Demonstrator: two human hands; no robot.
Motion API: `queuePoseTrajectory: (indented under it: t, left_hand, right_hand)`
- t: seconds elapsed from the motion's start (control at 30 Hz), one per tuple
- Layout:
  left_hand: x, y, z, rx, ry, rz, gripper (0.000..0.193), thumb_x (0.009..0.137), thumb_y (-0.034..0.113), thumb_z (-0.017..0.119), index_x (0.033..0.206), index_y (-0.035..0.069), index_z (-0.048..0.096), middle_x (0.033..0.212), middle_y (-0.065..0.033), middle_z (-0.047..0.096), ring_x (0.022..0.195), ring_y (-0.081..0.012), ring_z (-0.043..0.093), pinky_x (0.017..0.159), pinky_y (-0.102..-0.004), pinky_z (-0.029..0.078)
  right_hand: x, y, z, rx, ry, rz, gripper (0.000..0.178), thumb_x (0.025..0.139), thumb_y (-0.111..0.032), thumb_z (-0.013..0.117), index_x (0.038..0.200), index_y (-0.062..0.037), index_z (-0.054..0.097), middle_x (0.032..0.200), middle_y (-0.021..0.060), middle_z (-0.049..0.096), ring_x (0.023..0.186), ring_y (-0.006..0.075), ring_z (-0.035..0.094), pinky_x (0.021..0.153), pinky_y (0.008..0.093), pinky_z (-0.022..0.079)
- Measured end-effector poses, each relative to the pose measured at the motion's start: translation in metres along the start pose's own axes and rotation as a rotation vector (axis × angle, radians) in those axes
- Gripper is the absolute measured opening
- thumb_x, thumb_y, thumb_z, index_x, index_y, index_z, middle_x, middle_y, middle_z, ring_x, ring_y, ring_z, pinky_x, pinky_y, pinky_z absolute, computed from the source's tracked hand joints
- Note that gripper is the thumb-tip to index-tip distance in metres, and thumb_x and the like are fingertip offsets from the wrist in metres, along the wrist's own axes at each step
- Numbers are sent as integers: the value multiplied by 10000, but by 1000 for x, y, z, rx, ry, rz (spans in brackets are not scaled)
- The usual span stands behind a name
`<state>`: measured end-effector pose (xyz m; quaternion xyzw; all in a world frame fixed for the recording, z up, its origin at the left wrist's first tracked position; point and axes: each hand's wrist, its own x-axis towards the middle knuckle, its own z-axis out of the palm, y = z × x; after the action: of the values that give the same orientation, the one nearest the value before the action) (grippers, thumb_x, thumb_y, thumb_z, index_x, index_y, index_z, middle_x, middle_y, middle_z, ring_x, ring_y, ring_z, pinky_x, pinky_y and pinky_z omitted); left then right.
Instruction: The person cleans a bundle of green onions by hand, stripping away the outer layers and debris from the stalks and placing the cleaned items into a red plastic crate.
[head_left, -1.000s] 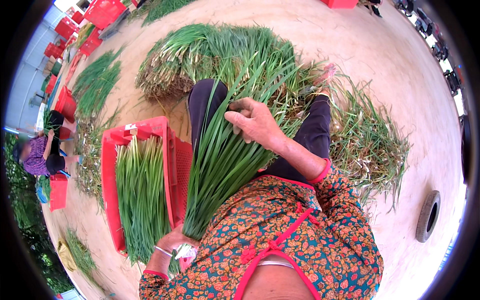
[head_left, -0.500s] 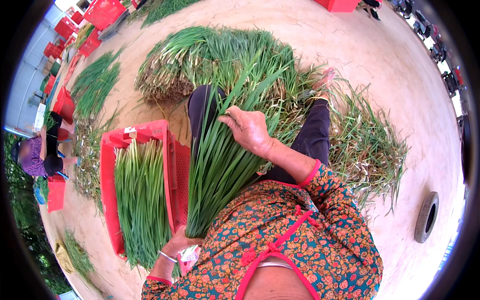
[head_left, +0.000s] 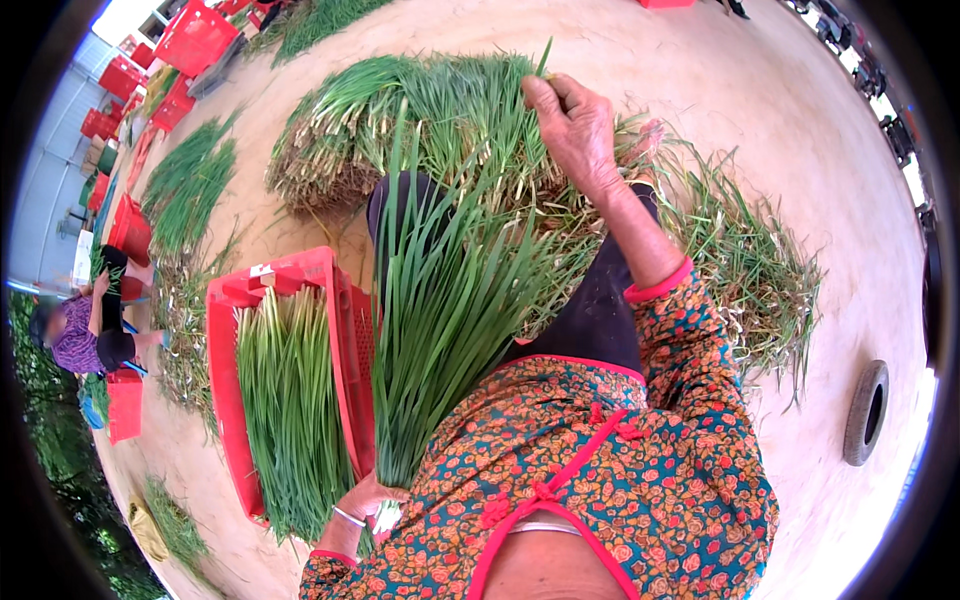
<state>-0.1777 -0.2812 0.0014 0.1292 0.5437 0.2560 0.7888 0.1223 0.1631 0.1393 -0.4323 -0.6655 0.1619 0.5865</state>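
My left hand (head_left: 370,496), with a bracelet at the wrist, is closed round the pale stem end of a bunch of garlic chives (head_left: 435,370). The long green leaves fan out from it over my lap. Raised out in front, my right hand (head_left: 577,130) pinches a green chive leaf (head_left: 544,58), whose tip sticks up above the fingers. To my left a red plastic crate (head_left: 226,420) holds more garlic chives (head_left: 290,410) laid lengthwise, pale ends at the far side.
A large heap of garlic chives (head_left: 450,110) lies on the floor ahead of my knees. Loose trimmed leaves (head_left: 750,270) are strewn at the right. A tyre (head_left: 866,412) lies far right. On the left, another person (head_left: 78,335) sits beside more chives and red crates (head_left: 128,230).
My right hand has moved up and away from the bunch, toward the far heap, with a leaf in its fingers. My left hand still grips the stem end.
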Motion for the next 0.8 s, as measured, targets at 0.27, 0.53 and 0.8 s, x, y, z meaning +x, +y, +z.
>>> queuePoseTrajectory:
  t: [0.27,0.53,0.8]
  left_hand:
    - [6,0,-5,-103,63,-163,676,635,-81,711,1260,1,468,1161,-118,588,1053,-229,572,916,-350,448]
    - [8,9,-1,-126,32,-79,745,620,-100,715,1296,5,418,1180,-128,575,1066,-239,570,935,-345,451]
    - [11,10,7,-120,34,-12,675,633,-107,713,1252,-1,464,1126,-127,594,972,-231,610,813,-338,508]
  right_hand:
    - [-18,4,-45,-176,-306,-227,280,820,-263,648,684,-24,593,678,109,538,655,299,563,576,397,445]
    - [-25,-15,-5,-85,-528,-415,112,829,-95,581,910,-26,616,846,124,563,781,314,592,671,391,487]
    - [-27,12,26,39,-961,-243,161,814,-86,591,947,-2,629,877,160,644,841,290,627,741,370,493]
